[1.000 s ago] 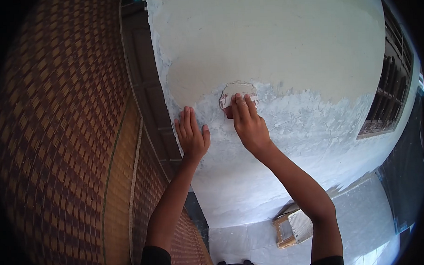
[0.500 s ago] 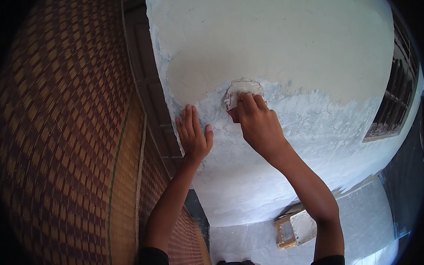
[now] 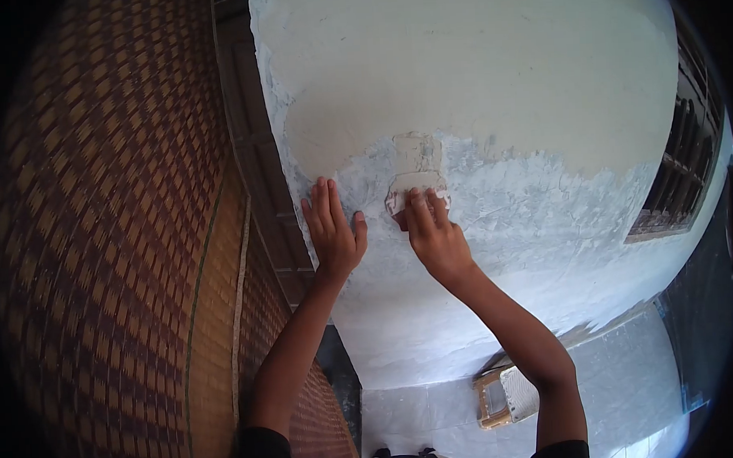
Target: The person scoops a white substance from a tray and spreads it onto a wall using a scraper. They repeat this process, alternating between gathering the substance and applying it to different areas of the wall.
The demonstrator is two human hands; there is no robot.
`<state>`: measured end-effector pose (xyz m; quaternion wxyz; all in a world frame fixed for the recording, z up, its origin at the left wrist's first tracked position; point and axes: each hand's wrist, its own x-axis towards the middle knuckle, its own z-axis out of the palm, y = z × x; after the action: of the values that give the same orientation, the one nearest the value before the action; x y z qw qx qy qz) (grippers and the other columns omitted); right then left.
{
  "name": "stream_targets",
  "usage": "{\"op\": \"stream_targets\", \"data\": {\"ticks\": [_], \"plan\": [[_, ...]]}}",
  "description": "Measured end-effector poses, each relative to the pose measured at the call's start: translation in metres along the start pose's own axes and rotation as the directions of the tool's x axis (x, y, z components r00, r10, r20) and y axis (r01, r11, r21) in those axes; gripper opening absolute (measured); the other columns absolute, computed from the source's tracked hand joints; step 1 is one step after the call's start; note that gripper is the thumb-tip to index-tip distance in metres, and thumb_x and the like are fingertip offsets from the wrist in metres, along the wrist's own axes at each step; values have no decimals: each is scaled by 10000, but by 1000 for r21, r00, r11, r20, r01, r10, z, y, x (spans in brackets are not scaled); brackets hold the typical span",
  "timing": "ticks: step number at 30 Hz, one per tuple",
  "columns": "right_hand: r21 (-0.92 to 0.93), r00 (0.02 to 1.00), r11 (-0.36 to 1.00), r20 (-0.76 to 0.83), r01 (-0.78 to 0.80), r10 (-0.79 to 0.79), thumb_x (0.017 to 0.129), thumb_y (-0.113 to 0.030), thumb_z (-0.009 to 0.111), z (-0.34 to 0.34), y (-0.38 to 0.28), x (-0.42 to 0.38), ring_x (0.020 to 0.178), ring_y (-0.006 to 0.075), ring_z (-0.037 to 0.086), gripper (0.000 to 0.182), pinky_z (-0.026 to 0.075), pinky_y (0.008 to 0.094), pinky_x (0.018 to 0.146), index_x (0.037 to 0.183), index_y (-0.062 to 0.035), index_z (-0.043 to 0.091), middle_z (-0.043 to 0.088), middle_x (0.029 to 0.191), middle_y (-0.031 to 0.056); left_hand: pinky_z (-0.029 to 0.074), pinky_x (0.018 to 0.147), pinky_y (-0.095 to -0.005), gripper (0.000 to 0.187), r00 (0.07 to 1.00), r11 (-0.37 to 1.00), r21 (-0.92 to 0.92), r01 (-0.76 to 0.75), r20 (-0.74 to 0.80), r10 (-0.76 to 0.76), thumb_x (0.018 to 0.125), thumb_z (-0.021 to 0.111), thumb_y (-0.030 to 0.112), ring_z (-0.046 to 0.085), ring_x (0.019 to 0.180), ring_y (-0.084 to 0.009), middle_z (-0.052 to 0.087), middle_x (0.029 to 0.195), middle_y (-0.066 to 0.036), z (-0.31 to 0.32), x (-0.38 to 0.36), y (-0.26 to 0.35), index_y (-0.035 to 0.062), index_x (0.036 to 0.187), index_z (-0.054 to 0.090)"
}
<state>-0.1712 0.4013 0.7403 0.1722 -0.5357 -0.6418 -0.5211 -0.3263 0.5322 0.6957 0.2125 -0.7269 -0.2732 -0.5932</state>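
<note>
My right hand (image 3: 433,233) grips a small putty scraper (image 3: 412,189), its blade coated in pale filler and pressed flat against the wall (image 3: 474,72). Just above the blade runs a fresh vertical smear of filler (image 3: 416,153). My left hand (image 3: 333,230) lies flat on the wall, fingers spread, a short way left of the scraper. The wall's upper part is smooth cream; its lower band is rough bluish-white.
A woven brown mat (image 3: 116,238) hangs at the left beside a dark wooden frame (image 3: 255,152). A barred window (image 3: 675,170) sits at the right. On the tiled floor below lies a small wooden tray (image 3: 505,395) holding white filler.
My right hand has drawn the scraper down the wall, leaving a new strip of filler above it. My left hand has stayed where it was.
</note>
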Motion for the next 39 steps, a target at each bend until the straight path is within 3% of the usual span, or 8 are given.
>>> {"op": "stream_targets", "data": {"ticks": [4, 17, 20, 22, 24, 27, 30, 39], "plan": [[-37, 998, 999, -58, 26, -28, 897, -140, 619, 8, -7, -17, 1122, 372, 592, 361, 605, 404, 813, 1128, 137, 602, 549, 1238, 225, 178, 1146, -576, 667, 1000, 1000, -18, 13, 1, -13, 941, 478, 255, 259, 1414, -401, 250, 1529, -236, -4, 4, 5, -86, 1469, 256], [159, 991, 978, 1, 134, -136, 889, -143, 611, -20, 13, -60, 1127, 315, 606, 343, 565, 382, 872, 1172, 50, 616, 571, 1274, 150, 171, 1160, -560, 701, 982, 993, -57, 103, 168, -92, 941, 493, 230, 224, 1431, -390, 212, 1541, -229, -37, 8, 19, -56, 1496, 175], [281, 997, 959, -78, 39, -18, 872, -103, 628, -44, 14, -40, 1017, 274, 650, 277, 576, 372, 805, 1126, 6, 648, 640, 1147, 133, 179, 1157, -559, 702, 985, 988, -116, 97, 151, -79, 918, 527, 167, 240, 1412, -392, 215, 1518, -233, -39, 10, 25, -54, 1488, 182], [554, 978, 817, -28, -159, 209, 851, -41, 641, -57, 22, -17, 886, 235, 665, 202, 572, 381, 700, 1049, -21, 679, 678, 972, 113, 186, 1157, -556, 690, 988, 991, -115, 68, 144, -51, 916, 524, 160, 261, 1397, -388, 248, 1499, -228, -37, 11, 28, -56, 1481, 192], [617, 940, 779, -190, -109, 282, 861, -40, 656, -55, 28, 2, 737, 216, 654, 119, 531, 356, 595, 973, -15, 687, 674, 839, 115, 186, 1159, -553, 681, 988, 993, -98, 66, 148, -51, 925, 513, 184, 267, 1399, -379, 246, 1511, -214, -32, 11, 28, -55, 1481, 202], [759, 788, 497, 34, -421, 615, 891, -144, 694, -60, 34, 21, 526, 165, 559, 179, 434, 278, 518, 935, 27, 666, 630, 677, 117, 186, 1161, -551, 663, 991, 997, -63, 53, 128, -45, 937, 500, 212, 276, 1401, -366, 258, 1521, -196, -24, 8, 26, -49, 1481, 226], [839, 706, 312, 116, -446, 698, 893, -140, 689, -52, 35, 37, 535, 135, 550, 179, 425, 274, 512, 923, 33, 656, 619, 653, 116, 182, 1158, -556, 653, 996, 999, -36, 21, 84, -18, 931, 508, 209, 276, 1396, -375, 281, 1507, -207, -16, 4, 21, -50, 1473, 252], [888, 621, 271, 20, -371, 784, 917, -135, 648, -40, 54, 48, 630, 140, 628, 193, 481, 269, 577, 1010, 34, 649, 681, 756, 129, 164, 1156, -557, 662, 998, 997, 61, -54, 32, 52, 936, 488, 285, 267, 1400, -373, 302, 1506, -202, 1, -7, -2, -52, 1468, 287]]}}
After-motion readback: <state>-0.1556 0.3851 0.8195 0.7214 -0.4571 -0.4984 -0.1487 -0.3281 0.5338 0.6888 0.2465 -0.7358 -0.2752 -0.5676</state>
